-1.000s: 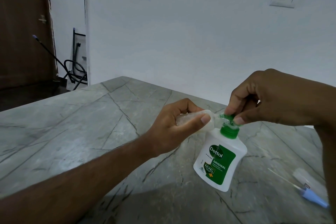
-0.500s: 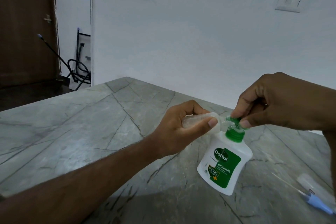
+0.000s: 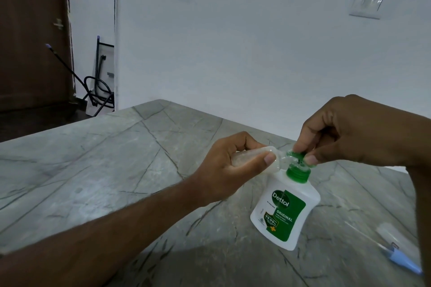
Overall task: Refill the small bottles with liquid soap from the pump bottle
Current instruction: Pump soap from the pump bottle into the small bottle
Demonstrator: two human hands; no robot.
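Head view: left hand (image 3: 224,168) gripping small bottle (image 3: 93,158) sideways at nozzle, right hand (image 3: 349,130) pinching pump head (image 3: 300,157) of pump bottle (image 3: 286,209) — at five o'clock. Misaligned mouth — soap spilling onto counter (image 3: 116,170).

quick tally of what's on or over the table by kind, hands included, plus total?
Hands: 2, left hand and right hand
Pump bottle, white with green top: 1
Small clear bottle, held at the pump: 1
Blue-capped sprayer piece lying on the table: 1
Clear item beside it, too blurred to identify: 1
Total: 6
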